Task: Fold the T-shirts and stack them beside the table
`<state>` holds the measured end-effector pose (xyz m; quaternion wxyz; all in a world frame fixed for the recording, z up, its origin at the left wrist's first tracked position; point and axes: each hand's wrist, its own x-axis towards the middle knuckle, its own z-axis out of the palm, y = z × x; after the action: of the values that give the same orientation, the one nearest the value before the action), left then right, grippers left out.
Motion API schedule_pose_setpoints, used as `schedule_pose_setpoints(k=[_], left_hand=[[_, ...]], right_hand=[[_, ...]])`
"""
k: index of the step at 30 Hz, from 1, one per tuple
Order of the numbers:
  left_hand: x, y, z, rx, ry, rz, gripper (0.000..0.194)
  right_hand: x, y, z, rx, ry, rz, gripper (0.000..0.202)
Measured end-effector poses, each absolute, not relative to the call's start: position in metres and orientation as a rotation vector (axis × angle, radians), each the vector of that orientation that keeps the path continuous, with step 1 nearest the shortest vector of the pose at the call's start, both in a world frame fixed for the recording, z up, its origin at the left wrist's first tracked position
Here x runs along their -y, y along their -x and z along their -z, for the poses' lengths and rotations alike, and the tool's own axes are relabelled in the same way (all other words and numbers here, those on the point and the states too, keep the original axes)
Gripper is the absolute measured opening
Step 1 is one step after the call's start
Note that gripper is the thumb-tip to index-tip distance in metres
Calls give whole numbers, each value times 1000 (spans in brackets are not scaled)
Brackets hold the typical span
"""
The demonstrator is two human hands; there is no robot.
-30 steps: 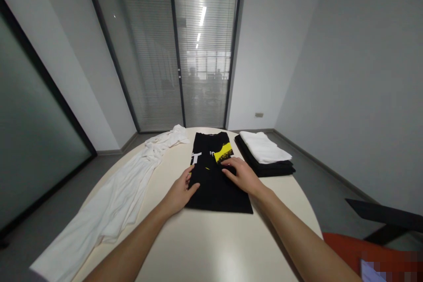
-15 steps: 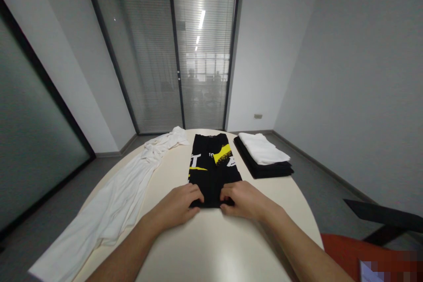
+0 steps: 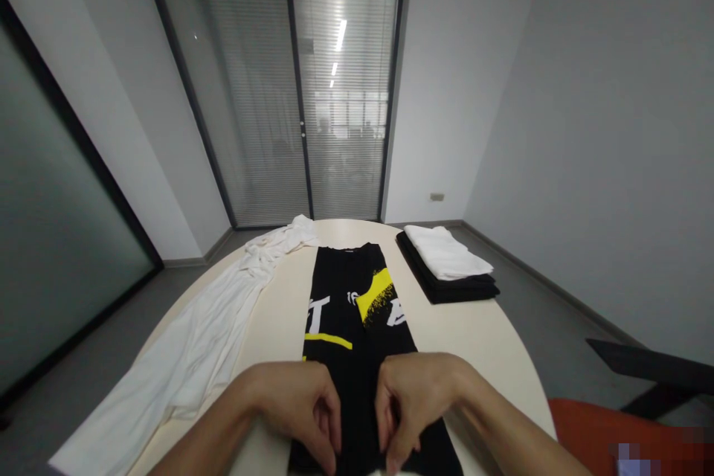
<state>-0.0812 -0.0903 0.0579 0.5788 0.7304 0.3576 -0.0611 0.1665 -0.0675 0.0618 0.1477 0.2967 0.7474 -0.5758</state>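
Observation:
A black T-shirt (image 3: 349, 327) with white letters and yellow print lies as a long narrow strip down the middle of the table. Its far end carries a small pale mark at the edge, and its near end runs out of view at the bottom. My left hand (image 3: 304, 409) is bent at the wrist, fingers curled down and pinched on the shirt's near part. Beside it, my right hand (image 3: 416, 405) grips the shirt the same way, fingertips pointing down. The exact hold is partly hidden under both hands.
White, rumpled clothing (image 3: 206, 320) stretches along the table's left side. At the right lies a folded white garment (image 3: 446, 253) on top of folded black fabric (image 3: 462, 291). An orange chair (image 3: 591, 431) stands right of the round table (image 3: 491, 357).
Both hands have come closer to me, wrists now bent over. The black T-shirt has slid nearer and reaches further down, with more of its length showing.

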Motion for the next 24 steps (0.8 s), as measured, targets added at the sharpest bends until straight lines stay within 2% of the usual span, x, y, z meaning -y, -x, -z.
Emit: schedule_pose_setpoints(k=[4, 7, 13, 16, 24], left_hand=[[79, 85, -64, -1024, -1844, -114, 31], [68, 95, -64, -1318, -2116, -354, 30], [60, 112, -54, -1362, -2105, -170, 35], [61, 113, -49, -1372, -2109, -148, 30], [62, 111, -51, -1210, -2071, -186, 24]], right_hand=[[56, -180, -67, -2205, -925, 1766, 46], [39, -201, -67, -2495, -1159, 1646, 43], [18, -225, -60, -2636, -1405, 1312, 45], [18, -225, -55, -2600, -1403, 1250, 48], [23, -222, -55, -2623, -1404, 1163, 35]])
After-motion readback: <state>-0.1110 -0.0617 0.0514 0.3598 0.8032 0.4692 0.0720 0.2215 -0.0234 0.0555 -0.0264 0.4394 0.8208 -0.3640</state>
